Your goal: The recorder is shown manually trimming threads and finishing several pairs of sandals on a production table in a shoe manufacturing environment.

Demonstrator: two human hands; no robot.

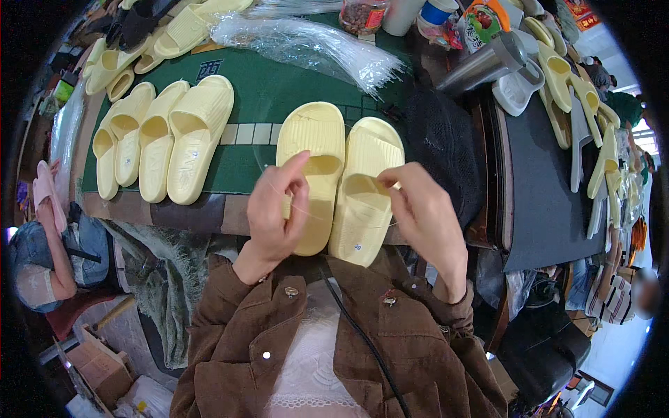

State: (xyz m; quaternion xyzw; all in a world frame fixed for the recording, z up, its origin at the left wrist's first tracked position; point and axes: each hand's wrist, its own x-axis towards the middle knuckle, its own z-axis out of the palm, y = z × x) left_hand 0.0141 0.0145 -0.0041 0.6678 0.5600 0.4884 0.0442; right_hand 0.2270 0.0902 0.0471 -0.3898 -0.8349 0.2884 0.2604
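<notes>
Two pale yellow slide slippers stand side by side in front of me at the table's near edge, toes pointing away. My left hand [277, 207] is closed over the outer side of the left slipper [311, 132], index finger raised, with a thin clear plastic strand at its fingers. That strand curves across both slippers toward my right hand [426, 212]. The right hand is bent, thumb and fingertips together beside the strap opening of the right slipper [373, 150]. What its fingertips pinch is too small to make out.
On the green mat [254, 76], two more pairs of yellow slippers [198, 139] stand at left. Behind lie a bundle of clear plastic strands [313, 45], a jar [362, 15] and a steel jug [484, 63]. A black mesh cloth [439, 132] lies at right. Other people sit at both sides.
</notes>
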